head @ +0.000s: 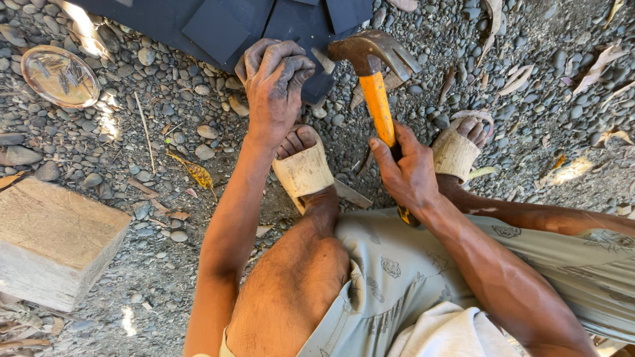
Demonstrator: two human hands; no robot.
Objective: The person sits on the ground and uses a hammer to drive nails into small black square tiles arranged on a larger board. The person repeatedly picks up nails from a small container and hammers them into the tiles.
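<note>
While you crouched over the gravel [529,73], your right hand [407,173] was clamped around the orange handle of a claw hammer [376,73], fingers wrapped tight low on the shaft. Hammer head: rusty brown steel, curved claw pointing right, face turned toward the dark pieces. It hung just above the near edge of the black sheet pieces [225,26], close beside your left hand [274,79]. That hand was grimy, fingers bunched together and pressed down on the edge of the black material; whether anything was pinched under them could not be told. Sheet pieces: flat, matte black, overlapping, lying on the stones at the top of view. Round metal lid [59,76] sat upper left on the gravel, holding a scatter of nails. Pale wooden block [56,241] lay at left. Both feet wore tan sandals [304,173].
</note>
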